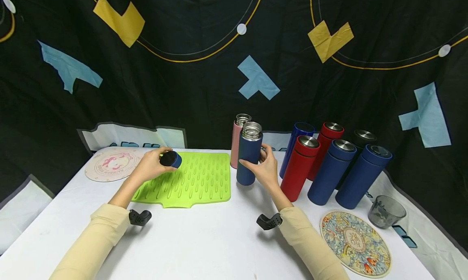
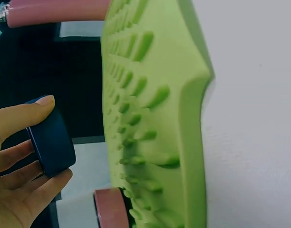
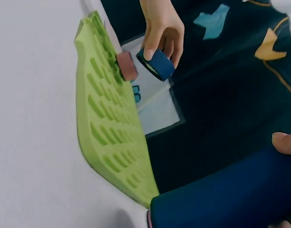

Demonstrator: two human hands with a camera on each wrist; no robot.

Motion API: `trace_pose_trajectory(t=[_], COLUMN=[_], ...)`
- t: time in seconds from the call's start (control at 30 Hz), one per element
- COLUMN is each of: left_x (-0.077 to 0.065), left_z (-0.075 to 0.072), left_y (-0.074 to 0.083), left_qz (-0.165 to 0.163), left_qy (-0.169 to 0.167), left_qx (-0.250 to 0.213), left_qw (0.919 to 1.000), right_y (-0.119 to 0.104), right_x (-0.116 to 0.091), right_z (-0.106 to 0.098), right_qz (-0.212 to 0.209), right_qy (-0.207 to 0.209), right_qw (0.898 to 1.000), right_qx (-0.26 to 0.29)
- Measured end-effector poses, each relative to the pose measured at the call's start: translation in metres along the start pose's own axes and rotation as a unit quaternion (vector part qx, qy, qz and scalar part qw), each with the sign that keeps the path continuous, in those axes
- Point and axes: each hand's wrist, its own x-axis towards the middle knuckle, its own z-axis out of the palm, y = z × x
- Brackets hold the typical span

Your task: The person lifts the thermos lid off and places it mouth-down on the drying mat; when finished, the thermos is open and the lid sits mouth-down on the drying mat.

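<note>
My left hand [image 1: 150, 166] pinches a dark blue bottle lid [image 1: 177, 160] between thumb and fingers, above the green ribbed drying mat [image 1: 204, 178]. The left wrist view shows that lid [image 2: 53, 142] tilted and apart from the mat. With thumb and fingers, my right hand [image 1: 267, 166] grips the side of a blue thermos bottle [image 1: 249, 156], upright, its steel threaded neck uncovered. Close behind it stands a pink thermos bottle [image 1: 235, 144], also lidless. On the mat lies a pink lid [image 3: 126, 66], hidden behind the left hand in the head view.
At the right stand several capped bottles, including a red bottle [image 1: 300, 170] and a blue bottle [image 1: 330, 174]. Nearer are a patterned round coaster [image 1: 340, 235] and a clear glass cup [image 1: 384, 215]. A pale round mat [image 1: 96, 170] lies at far left. A black curtain [image 1: 204, 97] hangs behind.
</note>
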Motion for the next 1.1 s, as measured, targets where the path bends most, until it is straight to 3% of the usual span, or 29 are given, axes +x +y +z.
trace_pose_trajectory(t=[0.4, 1.1], left_x=[0.008, 0.018], left_z=[0.017, 0.026], left_y=[-0.018, -0.023], left_qz=[-0.012, -0.047], left_qy=[-0.004, -0.027], left_qx=[0.042, 0.071], left_qw=[0.9990, 0.9960], right_y=[0.024, 0.035], right_x=[0.013, 0.016], right_z=[0.026, 0.039], right_qz=[0.003, 0.007], right_qy=[0.044, 0.061], right_qw=[0.999, 0.998], right_qx=[0.017, 0.011])
